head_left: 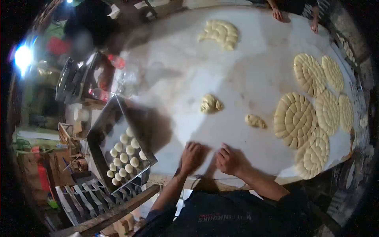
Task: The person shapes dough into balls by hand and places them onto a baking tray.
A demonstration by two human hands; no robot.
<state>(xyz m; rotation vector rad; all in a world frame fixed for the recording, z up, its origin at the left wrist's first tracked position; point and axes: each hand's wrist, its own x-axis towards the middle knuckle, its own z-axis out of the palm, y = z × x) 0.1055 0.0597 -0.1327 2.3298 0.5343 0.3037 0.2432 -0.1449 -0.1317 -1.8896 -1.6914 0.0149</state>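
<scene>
My left hand (pixel 192 158) rests on the near side of the pale work table (pixel 252 71), its fingers curled down against the surface. Just to its right, my right hand (pixel 229 161) is curled in the same way, thumb side inward. Whatever lies under either palm, if anything, is hidden. Ahead of the hands sits a lumpy piece of dough (pixel 210 104). A smaller dough scrap (pixel 256 121) lies further right, apart from my right hand.
On the left, a metal tray (pixel 138 138) holds several round dough balls (pixel 124 158). Several scored dough spirals (pixel 295 120) cover the right side. A partial dough slab (pixel 221 34) lies at the far side. Another person's hand (pixel 277 15) rests at the far edge. Plastic bottles (pixel 116 61) stand left.
</scene>
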